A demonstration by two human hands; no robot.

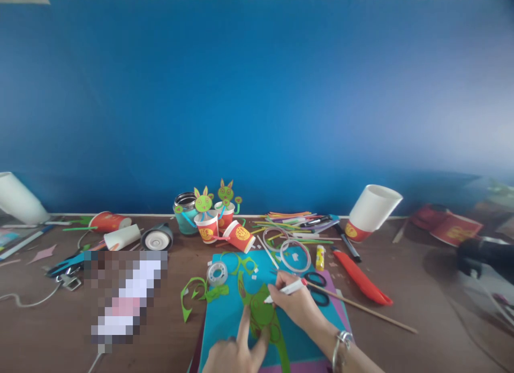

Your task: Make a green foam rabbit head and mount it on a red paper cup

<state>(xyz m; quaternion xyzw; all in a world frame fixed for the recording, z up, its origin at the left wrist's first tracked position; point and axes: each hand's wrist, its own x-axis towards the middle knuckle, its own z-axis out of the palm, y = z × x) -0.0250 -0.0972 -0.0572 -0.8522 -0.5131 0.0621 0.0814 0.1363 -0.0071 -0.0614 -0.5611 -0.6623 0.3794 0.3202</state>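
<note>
My right hand (295, 303) grips a white marker (289, 290) with a red end. Its tip is at the edge of a round green paper piece (262, 304). Two spread fingers of my left hand (236, 351) press down on that green paper from below. Under it lies a blue sheet (225, 325) on top of purple sheets (336, 298). Black-handled scissors (317, 298) lie just right of my right hand, partly hidden by it. Green paper scraps (193, 292) and a clear tape roll (217, 274) are to the left.
Paper cups with green animal heads (203, 202) stand at the back beside a teal flask (184, 220). Coloured strips (297, 223), rings (295, 256), a glue stick (320, 258), a red cutter-like object (363, 279) and a wooden stick (373, 311) lie rightward. A blue wall (257, 105) bounds the table.
</note>
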